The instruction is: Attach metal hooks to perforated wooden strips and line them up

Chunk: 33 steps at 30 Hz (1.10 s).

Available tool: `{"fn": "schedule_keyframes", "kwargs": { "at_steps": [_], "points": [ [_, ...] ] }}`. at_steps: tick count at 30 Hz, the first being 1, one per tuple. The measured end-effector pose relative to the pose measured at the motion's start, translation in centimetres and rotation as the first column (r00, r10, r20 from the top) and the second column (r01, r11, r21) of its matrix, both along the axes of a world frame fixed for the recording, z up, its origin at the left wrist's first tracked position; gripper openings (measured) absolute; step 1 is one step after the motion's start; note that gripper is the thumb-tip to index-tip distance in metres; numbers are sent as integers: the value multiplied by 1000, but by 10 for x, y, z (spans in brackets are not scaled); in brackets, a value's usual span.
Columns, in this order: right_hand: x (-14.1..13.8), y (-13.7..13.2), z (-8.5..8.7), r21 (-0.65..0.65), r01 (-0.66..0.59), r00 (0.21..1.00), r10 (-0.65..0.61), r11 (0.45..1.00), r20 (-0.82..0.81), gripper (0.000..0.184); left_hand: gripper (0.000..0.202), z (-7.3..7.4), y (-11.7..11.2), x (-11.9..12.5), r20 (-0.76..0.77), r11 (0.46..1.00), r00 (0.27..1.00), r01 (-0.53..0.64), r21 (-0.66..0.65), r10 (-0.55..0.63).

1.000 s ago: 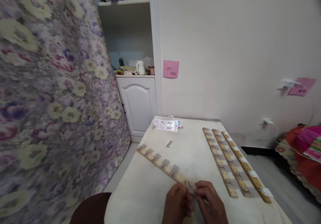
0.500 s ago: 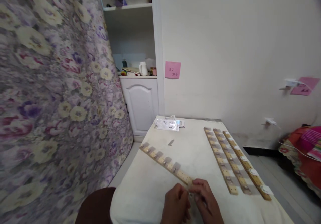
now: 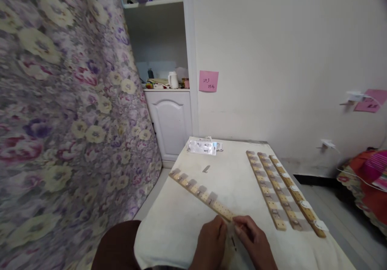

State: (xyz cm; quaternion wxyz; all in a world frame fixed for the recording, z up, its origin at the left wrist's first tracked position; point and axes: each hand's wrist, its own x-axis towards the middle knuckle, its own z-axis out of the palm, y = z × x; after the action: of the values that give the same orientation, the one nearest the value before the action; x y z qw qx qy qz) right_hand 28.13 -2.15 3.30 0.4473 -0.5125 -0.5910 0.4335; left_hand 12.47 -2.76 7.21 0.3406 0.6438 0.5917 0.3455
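A narrow wooden strip (image 3: pixel 222 210) lies slantwise on the white-covered table, with small holes along it. Metal hooks and clear tabs are fixed along its far part, while the near stretch shows bare holes. My left hand (image 3: pixel 211 239) is closed beside the near end, and what its fingers hold is hidden. At that end my right hand (image 3: pixel 254 239) pinches, thumb and fingertips against the strip's tip. Between my hands shows a small dark slender piece (image 3: pixel 233 243), too blurred to name. A small grey metal piece (image 3: pixel 206 168) lies farther up the table.
Two similar strips with hooks (image 3: pixel 266 189) (image 3: pixel 282 197) and a browner strip with white discs (image 3: pixel 305 205) lie on the right. Clear packaging (image 3: pixel 202 147) rests at the table's back edge. A brown rounded seat (image 3: pixel 116 245) stands at lower left, near a floral curtain (image 3: pixel 75 100).
My hands have shifted slightly apart at the strip's near end. The shiny bit seen between them before is out of sight; a dark slender piece shows there now. The view has tilted slightly.
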Motion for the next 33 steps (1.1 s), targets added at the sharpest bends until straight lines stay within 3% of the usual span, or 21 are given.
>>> {"fn": "schedule_keyframes", "kwargs": {
  "at_steps": [5,11,17,23,27,33],
  "points": [
    [-7,2,-1,-83,-63,997,59,995,-51,25,28,0,0,2,85,995,996,48,-84,-41],
    [-9,6,-8,-158,-47,972,9,986,-234,31,25,-26,3,-1,275,974,960,13,-227,52],
    [-9,19,-10,-166,-40,971,-1,985,-238,33,21,-46,4,5,457,934,880,49,-355,128],
    [-13,39,-4,-105,17,999,-21,994,-44,26,26,-53,15,10,599,910,751,-6,-415,278],
    [-15,57,-2,0,38,980,-37,999,198,16,30,-57,27,10,561,905,754,-102,-413,341],
    [-20,76,-11,-4,57,927,-52,998,372,17,25,-57,38,9,511,894,768,-173,-414,386]
  ]
}}
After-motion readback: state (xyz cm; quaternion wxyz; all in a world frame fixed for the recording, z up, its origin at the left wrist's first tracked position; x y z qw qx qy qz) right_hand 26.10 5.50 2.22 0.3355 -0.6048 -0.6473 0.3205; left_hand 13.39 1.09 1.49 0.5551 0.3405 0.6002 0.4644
